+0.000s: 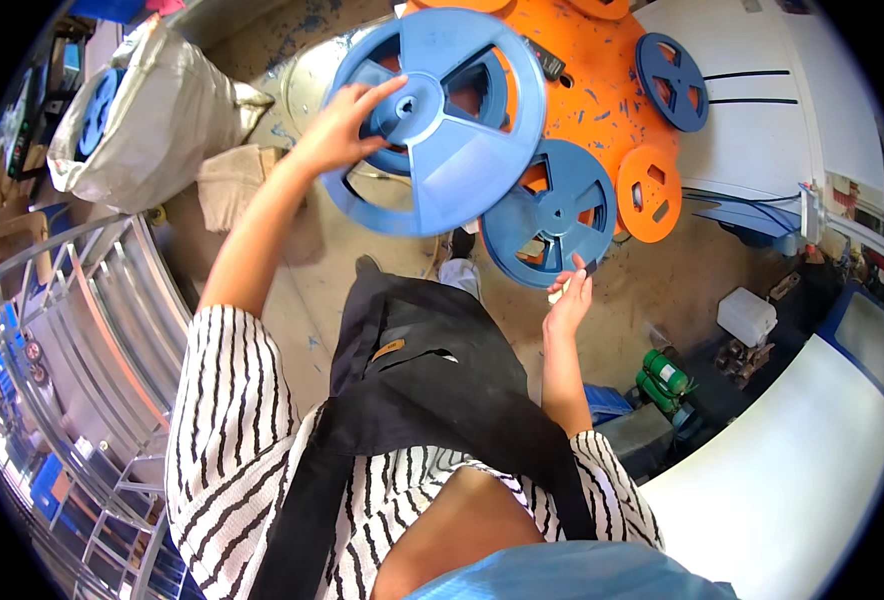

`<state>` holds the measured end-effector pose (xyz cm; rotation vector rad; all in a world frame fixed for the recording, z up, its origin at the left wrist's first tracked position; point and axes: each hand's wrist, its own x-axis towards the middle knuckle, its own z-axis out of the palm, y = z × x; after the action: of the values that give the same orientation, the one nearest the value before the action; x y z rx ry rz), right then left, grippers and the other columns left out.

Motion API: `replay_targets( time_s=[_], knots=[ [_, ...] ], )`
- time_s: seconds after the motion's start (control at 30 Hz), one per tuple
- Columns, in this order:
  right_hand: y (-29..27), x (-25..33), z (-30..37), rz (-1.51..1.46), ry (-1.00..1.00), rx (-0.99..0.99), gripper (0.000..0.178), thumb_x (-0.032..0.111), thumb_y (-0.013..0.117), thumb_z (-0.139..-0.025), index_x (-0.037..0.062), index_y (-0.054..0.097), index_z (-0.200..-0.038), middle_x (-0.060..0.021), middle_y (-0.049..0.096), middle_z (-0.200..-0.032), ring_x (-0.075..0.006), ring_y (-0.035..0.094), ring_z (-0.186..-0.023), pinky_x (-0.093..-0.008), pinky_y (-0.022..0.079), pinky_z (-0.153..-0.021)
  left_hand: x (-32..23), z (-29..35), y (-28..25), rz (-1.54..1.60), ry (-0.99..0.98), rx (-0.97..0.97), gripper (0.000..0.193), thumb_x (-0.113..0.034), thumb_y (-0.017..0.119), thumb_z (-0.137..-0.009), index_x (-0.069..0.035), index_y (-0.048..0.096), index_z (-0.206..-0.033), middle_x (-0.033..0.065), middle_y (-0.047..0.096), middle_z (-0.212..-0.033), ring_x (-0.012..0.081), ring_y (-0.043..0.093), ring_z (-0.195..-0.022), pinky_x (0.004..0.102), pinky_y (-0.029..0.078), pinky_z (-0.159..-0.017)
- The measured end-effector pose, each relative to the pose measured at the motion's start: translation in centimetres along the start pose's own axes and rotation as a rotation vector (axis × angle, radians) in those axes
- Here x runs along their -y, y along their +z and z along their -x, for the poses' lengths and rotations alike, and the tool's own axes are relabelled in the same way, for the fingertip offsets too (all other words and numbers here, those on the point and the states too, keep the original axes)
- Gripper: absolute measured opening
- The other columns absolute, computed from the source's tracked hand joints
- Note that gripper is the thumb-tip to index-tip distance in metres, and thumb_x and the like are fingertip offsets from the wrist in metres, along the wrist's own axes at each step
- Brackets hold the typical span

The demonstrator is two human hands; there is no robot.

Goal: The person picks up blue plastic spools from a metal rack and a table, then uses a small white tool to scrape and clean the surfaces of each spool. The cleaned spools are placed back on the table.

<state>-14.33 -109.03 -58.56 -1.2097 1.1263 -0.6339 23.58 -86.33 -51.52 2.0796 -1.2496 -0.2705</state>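
My left hand (347, 128) grips a large light-blue plastic reel (467, 185) beside its hub, with fingers stretched over the face and the thumb at a cut-out. The reel is tilted up toward me over an orange round table (602, 110). My right hand (568, 305) has its fingers closed around a small thing, dark at one end and whitish at the other; its kind is unclear. Just past that hand, a darker blue reel (552, 215) lies at the table's near edge. An orange reel-like disc (650, 195) is right of it, and another blue reel (674, 85) sits farther back.
A whitish sack (162, 125) holding a blue reel stands at left, near a beige cloth-like bundle (234, 187). Metal railings (112, 310) run along the left. At right are a white jug (747, 317), green cylinders (662, 378) and a white surface (792, 450).
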Motion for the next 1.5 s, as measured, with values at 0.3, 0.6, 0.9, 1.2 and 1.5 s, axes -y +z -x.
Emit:
replay_targets(
  time_s=[0.3,0.6,0.9,1.2,1.5],
  knots=[
    [13.3,13.2,6.3,-0.295,-0.19,0.474,0.012,0.018,0.051,-0.098,0.0066,0.048,-0.102,-0.0066,0.06,-0.084,-0.013,0.058,-0.065,-0.0275,0.049,-0.057,-16.9,10.6,-5.6,1.975,-0.237,-0.173,0.067,-0.048,0.051,-0.091,0.001,0.041,-0.135,0.0158,0.054,-0.126,0.0297,0.054,-0.116,0.0438,0.043,-0.101],
    [15.3,24.7,11.7,0.463,-1.306,0.642,0.012,0.006,0.07,-0.081,0.0048,0.066,-0.092,-0.0052,0.066,-0.078,-0.0165,0.065,-0.069,-0.0256,0.049,-0.06,-20.9,18.7,-10.5,2.106,-0.333,-0.314,0.067,-0.053,0.04,-0.095,0.002,0.046,-0.132,0.019,0.056,-0.121,0.0361,0.059,-0.108,0.049,0.046,-0.098],
    [18.5,25.2,15.2,0.806,-1.799,0.78,0.01,0.008,0.061,-0.07,0.0141,0.056,-0.077,0.0013,0.054,-0.063,-0.0158,0.06,-0.062,-0.03,0.046,-0.05,-23.8,21.5,-12.0,1.913,-0.651,-0.447,0.061,-0.049,0.037,-0.096,0.002,0.052,-0.127,0.0181,0.06,-0.113,0.0335,0.064,-0.096,0.0455,0.052,-0.088],
    [17.0,25.2,15.6,0.933,-1.836,0.846,0.011,0.012,0.066,-0.076,0.0146,0.058,-0.083,0.0029,0.054,-0.066,-0.0147,0.058,-0.062,-0.0296,0.045,-0.051,-25.1,22.1,-11.2,1.916,-0.697,-0.429,0.057,-0.045,0.041,-0.096,0.001,0.05,-0.128,0.0178,0.06,-0.114,0.0313,0.064,-0.095,0.0444,0.053,-0.088],
    [14.7,24.3,14.9,1.041,-1.761,0.883,0.014,0.008,0.065,-0.073,0.0119,0.058,-0.083,-0.0001,0.054,-0.066,-0.0175,0.059,-0.063,-0.0305,0.046,-0.052,-27.6,22.1,-12.2,2.046,-0.674,-0.431,0.055,-0.043,0.045,-0.094,0.001,0.052,-0.127,0.0177,0.061,-0.114,0.0293,0.065,-0.096,0.0435,0.053,-0.087]
  ],
)
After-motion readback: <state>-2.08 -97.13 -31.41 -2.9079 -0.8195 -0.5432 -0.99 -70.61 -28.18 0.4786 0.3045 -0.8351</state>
